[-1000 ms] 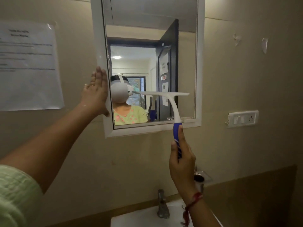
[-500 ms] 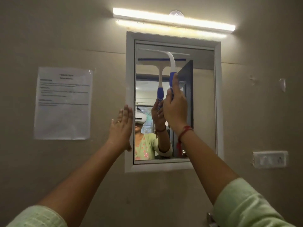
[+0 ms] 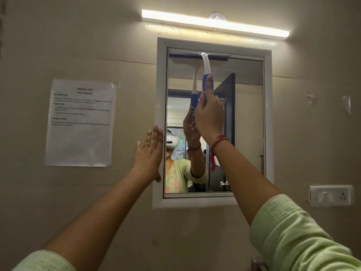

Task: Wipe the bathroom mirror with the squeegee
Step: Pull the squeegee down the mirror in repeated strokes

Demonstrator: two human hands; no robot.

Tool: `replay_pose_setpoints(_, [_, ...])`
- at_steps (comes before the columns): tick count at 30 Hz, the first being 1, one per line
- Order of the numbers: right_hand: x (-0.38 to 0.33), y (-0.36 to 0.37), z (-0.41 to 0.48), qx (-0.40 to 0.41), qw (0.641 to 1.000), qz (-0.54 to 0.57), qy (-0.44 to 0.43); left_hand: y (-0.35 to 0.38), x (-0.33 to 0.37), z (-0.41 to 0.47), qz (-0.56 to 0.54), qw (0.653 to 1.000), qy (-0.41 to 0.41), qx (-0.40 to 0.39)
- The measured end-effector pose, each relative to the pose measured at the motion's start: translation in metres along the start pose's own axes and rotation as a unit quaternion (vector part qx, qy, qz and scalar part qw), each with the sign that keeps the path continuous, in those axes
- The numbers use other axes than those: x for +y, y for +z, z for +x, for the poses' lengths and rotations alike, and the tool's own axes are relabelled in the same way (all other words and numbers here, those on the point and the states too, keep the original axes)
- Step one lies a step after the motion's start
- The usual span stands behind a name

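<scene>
The mirror (image 3: 246, 118) hangs on the beige wall in a white frame (image 3: 160, 94). My right hand (image 3: 209, 116) grips the blue handle of the white squeegee (image 3: 206, 65). Its blade lies flat against the glass along the mirror's top edge, covering the left and middle part. My left hand (image 3: 150, 155) is flat, fingers together, pressed against the frame's left side at mid height. The glass reflects my raised arm and the squeegee.
A lit tube lamp (image 3: 214, 23) runs just above the mirror. A printed paper sheet (image 3: 80, 122) is taped to the wall on the left. A white switch and socket plate (image 3: 331, 195) sits low on the right.
My right hand has lifted the squeegee from the mirror's lower edge to its top edge. The view has tilted upward, so the sink and tap are out of sight. My left hand stays on the frame.
</scene>
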State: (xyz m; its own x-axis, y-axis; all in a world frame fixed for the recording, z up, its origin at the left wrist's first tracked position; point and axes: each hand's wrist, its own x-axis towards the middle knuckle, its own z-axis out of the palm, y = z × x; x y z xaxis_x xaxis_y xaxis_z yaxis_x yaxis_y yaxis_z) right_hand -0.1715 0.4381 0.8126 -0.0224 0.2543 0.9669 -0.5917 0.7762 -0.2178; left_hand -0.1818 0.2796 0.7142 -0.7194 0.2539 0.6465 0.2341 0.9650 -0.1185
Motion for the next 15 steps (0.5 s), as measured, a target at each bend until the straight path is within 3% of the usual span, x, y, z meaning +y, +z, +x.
replay_pose_setpoints(15, [0.004,0.011,-0.02,0.007,0.996,-0.084,-0.008,0.005,-0.002,0.002,-0.021,1.0,0.006,0.007])
